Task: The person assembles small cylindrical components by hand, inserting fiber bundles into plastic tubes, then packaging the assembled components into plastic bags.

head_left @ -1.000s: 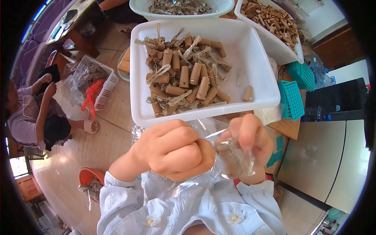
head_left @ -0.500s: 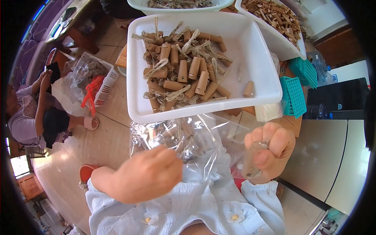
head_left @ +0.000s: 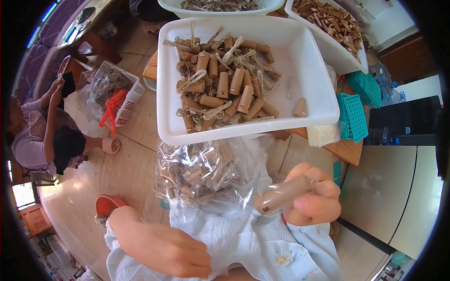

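My right hand (head_left: 321,199) is closed around a brown paper tube (head_left: 283,195) wrapped in clear film, which lies nearly sideways with its lower end toward my middle. My left hand (head_left: 176,253) is closed low over my lap; its fingertips are turned down, so whatever they hold is hidden. Between my hands and the table sits a shiny clear plastic bag (head_left: 201,175) with several similar tubes inside. Beyond it stands a white plastic tub (head_left: 307,54) with a heap of brown tubes (head_left: 222,84) and tufts of dry, straw-like fibre. One loose tube (head_left: 300,107) stands apart at the tub's right.
Another white tub (head_left: 323,49) with wood-coloured pieces is at the far right. Teal trays (head_left: 352,117) lean beside the wooden table (head_left: 344,151). On the floor are a white basket (head_left: 131,100) and an orange-red pot (head_left: 108,204). A person (head_left: 44,129) sits at left.
My left hand has dropped toward my lap. My right hand has tipped the wrapped tube from upright to nearly sideways. More of the bag of tubes now shows.
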The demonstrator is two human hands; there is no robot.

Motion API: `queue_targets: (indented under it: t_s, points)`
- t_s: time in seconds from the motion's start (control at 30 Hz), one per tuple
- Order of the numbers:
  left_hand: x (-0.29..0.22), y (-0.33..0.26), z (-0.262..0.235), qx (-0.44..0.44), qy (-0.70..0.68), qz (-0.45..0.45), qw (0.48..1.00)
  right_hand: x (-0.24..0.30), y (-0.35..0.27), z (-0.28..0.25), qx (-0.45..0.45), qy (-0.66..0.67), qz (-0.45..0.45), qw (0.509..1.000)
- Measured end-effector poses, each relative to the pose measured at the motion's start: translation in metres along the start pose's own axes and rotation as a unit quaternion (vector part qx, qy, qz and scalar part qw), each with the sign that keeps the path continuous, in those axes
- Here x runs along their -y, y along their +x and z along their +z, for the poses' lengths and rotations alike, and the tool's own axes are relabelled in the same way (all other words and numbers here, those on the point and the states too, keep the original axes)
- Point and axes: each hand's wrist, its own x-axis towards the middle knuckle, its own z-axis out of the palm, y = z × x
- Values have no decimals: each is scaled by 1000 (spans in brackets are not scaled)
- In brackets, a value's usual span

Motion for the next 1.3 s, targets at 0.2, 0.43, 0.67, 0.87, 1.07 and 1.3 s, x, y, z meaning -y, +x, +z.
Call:
queue_targets:
  t_s: [0.2, 0.43, 0.67, 0.87, 1.07, 1.3]
  points:
    - [-4, 15, 25, 7, 93, -12, 996, 12, -2, 4, 290, 69, -110, 948]
    - [3, 2, 14, 118, 111, -267, 950, 10, -4, 11, 394, 32, -138, 908]
    - [19, 0, 33, -75, 299, -510, 803, 14, -4, -4, 488, 11, -138, 862]
    - [-11, -17, -5, -199, 219, -542, 786, 15, -8, -7, 466, -104, -135, 868]
    - [-5, -25, -23, -275, 304, -554, 725, 17, 7, -13, 455, -159, -120, 868]
    - [29, -160, -37, -422, -166, -137, 881, 16, -13, -72, 213, -146, 28, 966]
